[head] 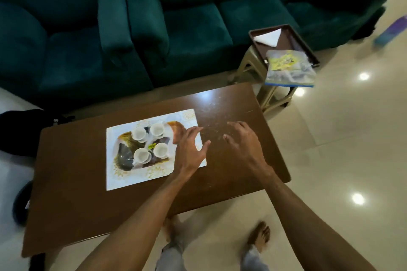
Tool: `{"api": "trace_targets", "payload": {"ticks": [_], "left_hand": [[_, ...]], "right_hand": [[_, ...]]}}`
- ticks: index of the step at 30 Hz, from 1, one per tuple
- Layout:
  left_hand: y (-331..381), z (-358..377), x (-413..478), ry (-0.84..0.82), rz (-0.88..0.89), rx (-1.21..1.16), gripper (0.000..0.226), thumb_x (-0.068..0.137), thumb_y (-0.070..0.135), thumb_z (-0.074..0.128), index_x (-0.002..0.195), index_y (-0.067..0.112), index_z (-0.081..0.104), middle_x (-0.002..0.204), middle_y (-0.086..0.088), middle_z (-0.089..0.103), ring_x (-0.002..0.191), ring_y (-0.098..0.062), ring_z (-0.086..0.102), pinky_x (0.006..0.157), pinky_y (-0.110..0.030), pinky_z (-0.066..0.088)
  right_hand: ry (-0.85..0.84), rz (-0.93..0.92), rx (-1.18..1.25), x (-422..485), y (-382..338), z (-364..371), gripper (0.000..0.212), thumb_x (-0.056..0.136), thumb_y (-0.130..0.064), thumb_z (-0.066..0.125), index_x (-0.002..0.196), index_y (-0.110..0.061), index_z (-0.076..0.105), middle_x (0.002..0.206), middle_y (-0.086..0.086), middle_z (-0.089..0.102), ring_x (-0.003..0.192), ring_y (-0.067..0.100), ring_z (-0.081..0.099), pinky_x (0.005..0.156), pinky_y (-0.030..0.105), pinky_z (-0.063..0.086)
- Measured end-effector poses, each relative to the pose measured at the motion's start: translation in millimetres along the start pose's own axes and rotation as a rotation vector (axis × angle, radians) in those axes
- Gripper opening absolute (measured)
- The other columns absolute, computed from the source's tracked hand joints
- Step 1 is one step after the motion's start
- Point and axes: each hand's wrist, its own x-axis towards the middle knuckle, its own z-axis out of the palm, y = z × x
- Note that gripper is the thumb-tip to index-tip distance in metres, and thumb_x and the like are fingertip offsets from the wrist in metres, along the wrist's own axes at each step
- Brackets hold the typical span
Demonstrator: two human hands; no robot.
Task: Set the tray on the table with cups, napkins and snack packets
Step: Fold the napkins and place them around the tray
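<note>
A white patterned tray (123, 178) lies on the brown wooden table (72, 200). Several small white cups (142, 154) stand in its middle. My left hand (190, 149) hovers over the tray's right edge with fingers spread and nothing in it. My right hand (241, 143) is above the bare tabletop right of the tray, fingers apart, also holding nothing. A brown tray (288, 39) on a stool at the back right holds a folded white napkin (268, 37) and a clear bag of snack packets (288, 68) that overhangs its front edge.
A dark green sofa (187, 28) runs along the far side of the table. The plastic stool (253, 68) stands off the table's far right corner. A dark bag (24, 132) lies at the left. Glossy tiled floor (341, 160) spreads to the right; my bare feet are below.
</note>
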Motion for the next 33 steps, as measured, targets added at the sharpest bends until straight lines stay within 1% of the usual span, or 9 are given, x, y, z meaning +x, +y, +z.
{"api": "trace_targets", "payload": {"ticks": [4, 9, 12, 15, 20, 25, 28, 33], "left_hand": [[82, 55, -5, -0.017, 0.009, -0.013, 0.051, 0.090, 0.034, 0.073, 0.136, 0.019, 0.058, 0.141, -0.001, 0.057, 0.128, -0.019, 0.055, 0.105, -0.028, 0.042], [169, 113, -1, -0.038, 0.008, -0.050, 0.055, 0.090, 0.034, 0.073, 0.140, 0.022, 0.054, 0.145, -0.001, 0.054, 0.133, -0.018, 0.051, 0.107, -0.029, 0.038], [213, 137, 13, -0.063, 0.049, -0.054, 0.058, 0.090, 0.033, 0.073, 0.142, 0.022, 0.052, 0.145, 0.000, 0.053, 0.134, -0.017, 0.050, 0.111, -0.036, 0.041], [247, 163, 43, -0.072, 0.059, -0.055, 0.058, 0.089, 0.031, 0.073, 0.142, 0.019, 0.052, 0.145, -0.002, 0.054, 0.134, -0.018, 0.050, 0.112, -0.036, 0.039], [280, 212, 110, -0.036, 0.066, -0.061, 0.056, 0.087, 0.029, 0.076, 0.137, 0.013, 0.057, 0.137, -0.006, 0.060, 0.126, -0.021, 0.055, 0.109, -0.037, 0.045], [290, 262, 193, 0.009, -0.003, -0.107, 0.059, 0.087, 0.029, 0.077, 0.139, 0.014, 0.055, 0.136, -0.006, 0.060, 0.124, -0.020, 0.057, 0.106, -0.039, 0.048], [298, 285, 241, 0.043, -0.064, -0.125, 0.058, 0.086, 0.027, 0.077, 0.138, 0.013, 0.056, 0.135, -0.005, 0.061, 0.121, -0.019, 0.058, 0.105, -0.038, 0.049], [324, 306, 317, 0.060, -0.110, -0.138, 0.050, 0.086, 0.021, 0.075, 0.132, 0.011, 0.060, 0.130, -0.010, 0.062, 0.118, -0.028, 0.060, 0.100, -0.042, 0.050]], "right_hand": [[0.037, 0.006, 0.001, -5, 64, -83, 0.049, 0.094, -0.035, 0.065, 0.138, -0.018, 0.054, 0.138, 0.003, 0.056, 0.124, 0.019, 0.053, 0.104, 0.033, 0.046], [0.057, 0.011, -0.037, -2, 131, -171, 0.046, 0.092, -0.034, 0.067, 0.134, -0.018, 0.057, 0.132, 0.004, 0.060, 0.120, 0.020, 0.056, 0.097, 0.031, 0.045], [0.065, 0.018, -0.034, 10, 160, -210, 0.045, 0.090, -0.035, 0.069, 0.131, -0.019, 0.059, 0.131, 0.002, 0.061, 0.120, 0.020, 0.056, 0.099, 0.035, 0.048], [0.065, 0.019, -0.029, 33, 186, -240, 0.046, 0.088, -0.035, 0.071, 0.129, -0.018, 0.060, 0.131, 0.003, 0.062, 0.120, 0.022, 0.057, 0.098, 0.039, 0.051], [0.042, 0.001, -0.043, 97, 232, -272, 0.051, 0.088, -0.034, 0.072, 0.133, -0.017, 0.058, 0.134, 0.004, 0.060, 0.121, 0.023, 0.056, 0.098, 0.039, 0.050], [-0.026, -0.011, -0.036, 186, 279, -295, 0.050, 0.086, -0.031, 0.072, 0.133, -0.017, 0.058, 0.130, 0.003, 0.060, 0.116, 0.024, 0.059, 0.094, 0.039, 0.051], [-0.088, -0.010, -0.039, 239, 299, -309, 0.049, 0.087, -0.029, 0.072, 0.132, -0.017, 0.059, 0.130, 0.004, 0.060, 0.118, 0.024, 0.058, 0.095, 0.037, 0.050], [-0.142, 0.002, -0.062, 327, 323, -336, 0.046, 0.087, -0.034, 0.072, 0.129, -0.019, 0.060, 0.128, 0.002, 0.063, 0.113, 0.022, 0.061, 0.092, 0.039, 0.052]]}}
